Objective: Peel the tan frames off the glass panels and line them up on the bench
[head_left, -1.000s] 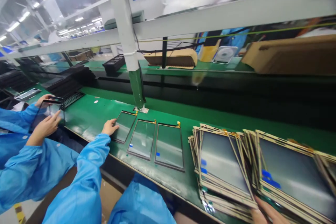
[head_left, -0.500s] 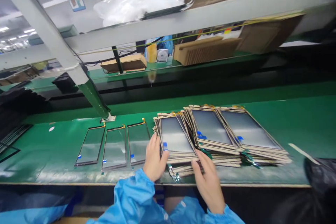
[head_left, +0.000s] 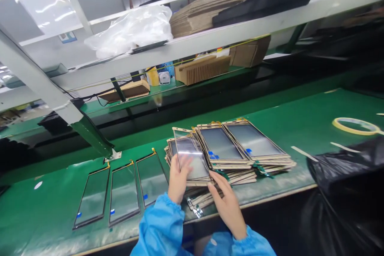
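The left hand (head_left: pixel 179 178) grips a clear panel (head_left: pixel 189 156) by its near left edge, thumb on top and fingers underneath showing through the glass, so the grip is clamped on it. The panel tilts up off the leftmost stack of framed panels (head_left: pixel 187 186), its far end raised above the stack and its near end low, between the two hands. The right hand (head_left: pixel 227 204) lies just right of that near end, its fingertips touching the panel's near right corner and the stack's front edge; whether that grip is closed on anything or only resting there cannot be told. Two more stacks of framed panels (head_left: pixel 240 150) fan out to the right, overlapping the first one. Left of the hands, three dark-rimmed panels (head_left: pixel 123 192) lie flat side by side on the green counter (head_left: pixel 300 116), apart from the stacks. A roll of tape (head_left: pixel 354 126) sits far right on the counter, and a black bag (head_left: pixel 345 192) hangs over the counter's near right edge.
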`<state>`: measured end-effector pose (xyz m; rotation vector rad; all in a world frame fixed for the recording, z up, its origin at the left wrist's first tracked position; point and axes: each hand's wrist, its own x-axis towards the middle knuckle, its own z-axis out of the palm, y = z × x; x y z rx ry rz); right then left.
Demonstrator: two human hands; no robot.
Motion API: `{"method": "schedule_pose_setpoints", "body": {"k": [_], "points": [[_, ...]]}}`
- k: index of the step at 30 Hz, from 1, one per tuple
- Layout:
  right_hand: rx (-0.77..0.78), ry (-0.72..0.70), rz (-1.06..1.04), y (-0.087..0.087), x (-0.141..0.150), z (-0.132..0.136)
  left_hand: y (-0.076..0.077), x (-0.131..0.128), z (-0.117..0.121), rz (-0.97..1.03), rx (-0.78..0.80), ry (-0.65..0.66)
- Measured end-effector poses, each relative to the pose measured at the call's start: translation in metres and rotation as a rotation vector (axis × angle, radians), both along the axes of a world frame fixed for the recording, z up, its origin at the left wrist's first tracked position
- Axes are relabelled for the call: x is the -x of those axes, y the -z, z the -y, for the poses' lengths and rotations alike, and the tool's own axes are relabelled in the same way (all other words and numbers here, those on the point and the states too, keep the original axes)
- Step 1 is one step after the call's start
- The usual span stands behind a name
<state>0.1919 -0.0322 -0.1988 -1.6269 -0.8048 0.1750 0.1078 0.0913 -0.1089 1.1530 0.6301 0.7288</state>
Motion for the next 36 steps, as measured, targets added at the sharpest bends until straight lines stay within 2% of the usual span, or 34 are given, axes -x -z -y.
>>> {"method": "schedule_pose_setpoints", "body": {"k": [3, 6, 9, 12, 15, 18, 21, 23, 26, 28, 30, 32, 34, 36], "points": [[-0.049, 0.072, -0.078, -0.009, -0.001, 0.005, -0.012, 0.007, 0.009, 0.008, 0.134, 0.108], [-0.132, 0.083, -0.344, -0.030, -0.013, 0.011, -0.019, 0.038, 0.019, 0.037, 0.266, 0.221], [-0.178, -0.184, -0.712, -0.057, -0.034, 0.010, -0.016, 0.081, 0.029, 0.051, 0.342, 0.377], [-0.020, -0.502, -0.799, -0.081, -0.052, 0.003, -0.006, 0.117, 0.036, 0.054, 0.334, 0.449], [0.156, -0.648, -0.603, -0.095, -0.053, -0.003, 0.004, 0.140, 0.040, 0.046, 0.277, 0.432], [0.219, -0.607, -0.403, -0.098, -0.040, -0.004, 0.006, 0.151, 0.043, 0.064, 0.295, 0.407], [0.182, -0.456, -0.332, -0.090, -0.025, 0.001, -0.002, 0.150, 0.042, 0.086, 0.320, 0.444], [0.167, -0.403, -0.326, -0.083, -0.021, 0.005, -0.011, 0.146, 0.038, 0.058, 0.283, 0.490], [0.215, -0.466, -0.241, -0.082, -0.025, 0.006, -0.025, 0.138, 0.031, -0.037, 0.191, 0.547], [0.214, -0.507, 0.014, -0.094, -0.032, 0.002, -0.034, 0.134, 0.027, -0.121, 0.136, 0.584], [0.163, -0.529, 0.343, -0.113, -0.039, -0.005, -0.041, 0.132, 0.024, -0.219, 0.090, 0.627], [0.127, -0.608, 0.617, -0.135, -0.044, -0.013, -0.047, 0.132, 0.023, -0.321, 0.047, 0.668], [0.171, -0.745, 0.842, -0.154, -0.045, -0.019, -0.050, 0.133, 0.022, -0.386, 0.014, 0.698], [0.254, -0.812, 1.056, -0.166, -0.043, -0.021, -0.052, 0.135, 0.019, -0.409, 0.012, 0.713]]}}
